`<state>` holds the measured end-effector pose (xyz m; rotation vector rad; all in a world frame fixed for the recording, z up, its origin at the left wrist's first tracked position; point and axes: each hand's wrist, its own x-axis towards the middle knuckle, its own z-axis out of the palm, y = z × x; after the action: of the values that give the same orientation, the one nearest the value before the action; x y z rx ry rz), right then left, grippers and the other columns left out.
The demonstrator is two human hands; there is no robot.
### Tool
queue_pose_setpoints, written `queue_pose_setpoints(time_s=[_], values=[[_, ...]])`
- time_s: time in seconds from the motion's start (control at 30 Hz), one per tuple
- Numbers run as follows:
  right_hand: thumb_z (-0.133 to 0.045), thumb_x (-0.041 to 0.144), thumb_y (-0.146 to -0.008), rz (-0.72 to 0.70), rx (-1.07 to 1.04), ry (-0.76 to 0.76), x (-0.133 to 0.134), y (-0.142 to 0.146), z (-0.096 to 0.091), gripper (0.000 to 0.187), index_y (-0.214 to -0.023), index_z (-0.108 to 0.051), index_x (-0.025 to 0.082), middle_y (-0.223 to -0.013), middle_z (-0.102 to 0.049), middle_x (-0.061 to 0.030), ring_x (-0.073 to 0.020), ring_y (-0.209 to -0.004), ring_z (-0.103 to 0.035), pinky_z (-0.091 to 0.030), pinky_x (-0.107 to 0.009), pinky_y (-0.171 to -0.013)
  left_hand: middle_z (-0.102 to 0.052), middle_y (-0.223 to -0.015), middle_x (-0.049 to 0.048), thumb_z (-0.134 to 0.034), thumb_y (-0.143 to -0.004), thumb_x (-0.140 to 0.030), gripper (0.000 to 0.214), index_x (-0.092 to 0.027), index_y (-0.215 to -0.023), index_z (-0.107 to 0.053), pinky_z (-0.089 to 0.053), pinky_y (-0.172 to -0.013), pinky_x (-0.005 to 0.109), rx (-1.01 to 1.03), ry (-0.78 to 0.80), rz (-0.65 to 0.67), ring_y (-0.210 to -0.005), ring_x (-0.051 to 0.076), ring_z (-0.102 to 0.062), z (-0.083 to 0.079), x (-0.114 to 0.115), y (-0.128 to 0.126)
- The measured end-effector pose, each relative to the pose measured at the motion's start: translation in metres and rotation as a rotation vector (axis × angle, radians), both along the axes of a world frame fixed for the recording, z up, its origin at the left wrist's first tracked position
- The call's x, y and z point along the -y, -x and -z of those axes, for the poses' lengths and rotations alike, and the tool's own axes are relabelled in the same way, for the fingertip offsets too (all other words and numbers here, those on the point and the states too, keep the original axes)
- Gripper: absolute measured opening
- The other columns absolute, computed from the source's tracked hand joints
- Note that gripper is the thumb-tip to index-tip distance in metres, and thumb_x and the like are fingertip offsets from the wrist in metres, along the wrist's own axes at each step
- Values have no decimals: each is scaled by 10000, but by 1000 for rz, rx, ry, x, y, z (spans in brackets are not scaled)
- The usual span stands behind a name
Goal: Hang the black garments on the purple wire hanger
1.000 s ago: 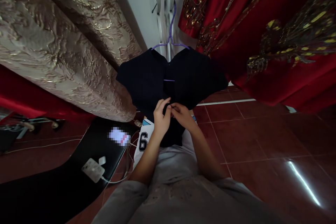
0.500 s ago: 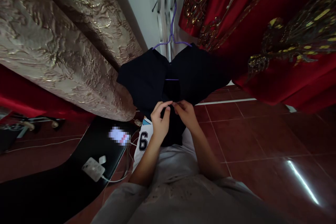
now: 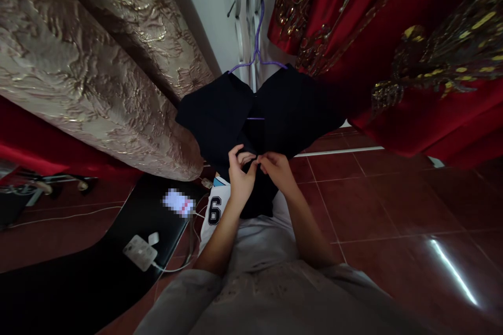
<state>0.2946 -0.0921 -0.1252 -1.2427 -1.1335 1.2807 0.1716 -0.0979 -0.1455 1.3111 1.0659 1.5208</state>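
A dark navy short-sleeved shirt (image 3: pixel 302 110) hangs on a purple hanger (image 3: pixel 257 52), its neck parted in a V. Both my hands meet at the shirt's front, just below that opening. With thumb and fingers drawn together, my left hand (image 3: pixel 241 175) pinches the cloth at the front edge. My right hand (image 3: pixel 277 170) pinches the same edge from the other side, fingertips touching those of the left. Whatever small piece lies between the fingertips is too dark and small to make out. The shirt's lower part drapes down over my lap.
Embroidered beige fabric (image 3: pixel 118 78) hangs on the left, and red sequined garments (image 3: pixel 393 63) hang on the right. A black bench (image 3: pixel 90 272) at my left carries a lit phone (image 3: pixel 178 202) and a white power bank (image 3: pixel 140 252) with a cable. Red tiles (image 3: pixel 373 209) cover the floor.
My left fingers have curled and shifted slightly, lifting the index finger and bending the cloth's edge. My right fingertips have moved slightly down and left. The hanger stays in place.
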Motion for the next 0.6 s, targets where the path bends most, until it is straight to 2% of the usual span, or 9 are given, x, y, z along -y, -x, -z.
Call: queue_pose_setpoints(time_s=[0.07, 0.17, 0.33, 0.4, 0.6], values=[[-641, 443, -760, -4, -4, 2, 0, 0, -1, 276, -739, -678, 170, -525, -535, 28, -104, -492, -452, -336, -248, -498, -661, -968, 18, -671, -882, -125, 652, -235, -1450, -371, -539, -1010, 348, -15, -32, -22, -981, 154, -695, 0, -1, -1], [-663, 435, -752, 11, -18, 2, 0, 1, -1, 278, -760, -704, 161, -542, -569, 17, -108, -497, -478, -356, -245, -504, -655, -989, 22, -646, -908, -119, 840, -262, -1603, -198, -517, -1054, 369, -54, -73, -50, -997, 155, -683, -2, 0, -5], [-696, 409, -745, 28, 1, -40, 0, 0, 2, 262, -818, -738, 161, -688, -683, -25, -116, -566, -543, -394, -240, -541, -655, -986, 24, -655, -920, -137, 1033, -291, -1651, 58, -522, -1058, 398, -62, -84, -85, -998, 174, -685, -4, 3, -10], [-705, 430, -756, 28, 23, -54, 0, -1, 3, 282, -824, -745, 159, -680, -678, -27, -117, -567, -539, -390, -241, -543, -655, -971, 18, -666, -915, -140, 1056, -292, -1650, 76, -520, -1058, 393, -50, -82, -95, -996, 173, -687, -2, 2, -10], [-706, 439, -762, 43, 30, -72, 1, -1, -1, 288, -820, -755, 161, -642, -650, -15, -108, -536, -486, -336, -241, -522, -684, -930, 2, -680, -895, -154, 979, -251, -1649, -63, -516, -1002, 343, -50, -42, -96, -926, 150, -689, 4, -6, -9]])
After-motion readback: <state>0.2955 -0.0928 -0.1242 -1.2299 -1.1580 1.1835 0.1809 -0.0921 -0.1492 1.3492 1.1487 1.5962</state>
